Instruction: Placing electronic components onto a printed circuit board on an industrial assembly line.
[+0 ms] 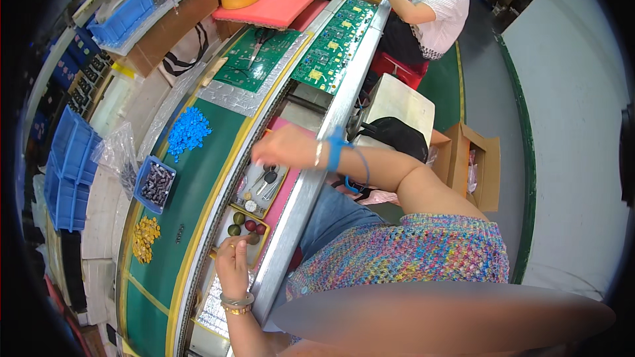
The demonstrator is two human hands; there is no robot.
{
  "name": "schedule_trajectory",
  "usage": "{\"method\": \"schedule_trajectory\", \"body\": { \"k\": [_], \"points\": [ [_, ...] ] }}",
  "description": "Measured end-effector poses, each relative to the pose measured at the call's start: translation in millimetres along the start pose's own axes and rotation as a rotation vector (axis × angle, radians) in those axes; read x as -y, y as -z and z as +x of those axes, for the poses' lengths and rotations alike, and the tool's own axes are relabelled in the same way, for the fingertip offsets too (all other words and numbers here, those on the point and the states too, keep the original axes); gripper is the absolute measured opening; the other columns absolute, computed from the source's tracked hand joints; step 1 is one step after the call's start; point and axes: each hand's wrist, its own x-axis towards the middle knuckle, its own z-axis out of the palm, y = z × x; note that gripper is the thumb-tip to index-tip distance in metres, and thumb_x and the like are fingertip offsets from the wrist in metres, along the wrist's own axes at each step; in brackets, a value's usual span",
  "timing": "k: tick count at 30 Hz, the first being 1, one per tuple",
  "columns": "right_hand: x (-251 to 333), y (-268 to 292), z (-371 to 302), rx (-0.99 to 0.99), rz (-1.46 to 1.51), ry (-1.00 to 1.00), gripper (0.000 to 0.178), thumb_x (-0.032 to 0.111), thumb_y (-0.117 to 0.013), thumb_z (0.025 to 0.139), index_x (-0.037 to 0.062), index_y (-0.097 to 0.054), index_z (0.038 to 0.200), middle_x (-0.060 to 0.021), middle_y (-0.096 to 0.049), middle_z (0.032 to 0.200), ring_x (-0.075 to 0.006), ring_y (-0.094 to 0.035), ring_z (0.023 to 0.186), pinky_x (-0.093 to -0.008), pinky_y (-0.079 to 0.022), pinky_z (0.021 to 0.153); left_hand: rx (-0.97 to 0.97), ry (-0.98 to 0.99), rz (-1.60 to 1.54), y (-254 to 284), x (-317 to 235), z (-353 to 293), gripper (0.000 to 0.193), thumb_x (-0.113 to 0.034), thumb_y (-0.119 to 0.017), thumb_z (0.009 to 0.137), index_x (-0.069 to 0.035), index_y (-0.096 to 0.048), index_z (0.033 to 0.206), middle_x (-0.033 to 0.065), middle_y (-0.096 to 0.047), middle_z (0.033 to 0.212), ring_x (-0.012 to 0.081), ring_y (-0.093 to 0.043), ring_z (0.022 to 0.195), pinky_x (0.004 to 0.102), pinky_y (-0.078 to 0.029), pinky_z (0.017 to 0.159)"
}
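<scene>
My right hand point(284, 147), with a blue wrist strap point(336, 149), hovers above a yellow-edged tray point(266, 210). Its fingers are bunched and slightly blurred; anything in them is too small to make out. Inside that tray lie a dark round item point(270, 176) and a white round one point(251, 205). Lower down, my left hand point(231, 268) wears bracelets point(237, 305). Its thumb and forefinger are pinched together beside a second tray point(265, 246) that holds several green and dark red balls point(250, 225). What the pinch holds, if anything, I cannot tell.
On the green belt lie piles of blue pieces point(189, 131) and yellow pieces point(146, 239), and a blue bin point(156, 185) of dark cylindrical parts. Green circuit boards point(334, 43) and scissors point(259, 46) are farther off. A co-worker point(430, 10) sits at the far right. An open carton point(473, 165) stands behind.
</scene>
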Motion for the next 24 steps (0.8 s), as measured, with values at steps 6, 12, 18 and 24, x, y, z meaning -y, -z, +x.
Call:
{"method": "schedule_trajectory", "body": {
  "k": [6, 12, 18, 24],
  "points": [
    [97, -58, 71, 0.088, 0.263, 0.232, 0.02, 0.034, -0.06, 0.086, 0.0146, -0.059, 0.084, -0.0052, -0.064, 0.066, -0.0285, -0.062, 0.061, -0.0413, -0.047, 0.055, -0.085, -0.098, 0.104, 7, -5, 1, 0.017, -0.014, -0.064, 0.086, 0.001, -0.068, 0.092, 0.0147, -0.065, 0.092, 0.0287, -0.062, 0.083, 0.0367, -0.048, 0.073],
    [99, -80, 74, 0.398, 0.736, 0.094, 0.035, 0.026, -0.056, 0.088, 0.0107, -0.055, 0.119, -0.005, -0.066, 0.08, -0.0208, -0.065, 0.073, -0.0339, -0.048, 0.065, -0.219, -0.135, 0.206, 12, 9, 6, 0.02, -0.016, -0.065, 0.088, 0.003, -0.067, 0.094, 0.0119, -0.065, 0.077, 0.0248, -0.064, 0.075, 0.0323, -0.048, 0.068],
    [102, -81, 84, 0.309, 0.989, 0.302, 0.073, 0.054, -0.046, 0.091, 0.0036, -0.031, 0.141, -0.0124, -0.06, 0.113, -0.0286, -0.053, 0.113, -0.0402, -0.038, 0.097, -0.432, 0.079, -0.418, 30, 14, -6, 0.023, -0.02, -0.054, 0.096, 0.0, -0.066, 0.099, 0.0016, -0.062, 0.083, 0.0084, -0.055, 0.073, 0.0232, -0.045, 0.063],
    [90, -83, 72, 0.242, 0.615, 0.449, 0.106, 0.079, -0.046, 0.076, 0.0093, -0.013, 0.15, -0.0232, -0.023, 0.15, -0.0454, -0.017, 0.139, -0.0553, -0.01, 0.112, -0.568, 0.063, -0.716, 29, 26, 19, 0.026, -0.002, -0.06, 0.089, 0.002, -0.059, 0.115, 0.0069, -0.066, 0.099, 0.0119, -0.062, 0.089, 0.0248, -0.051, 0.077]
  ]
}}
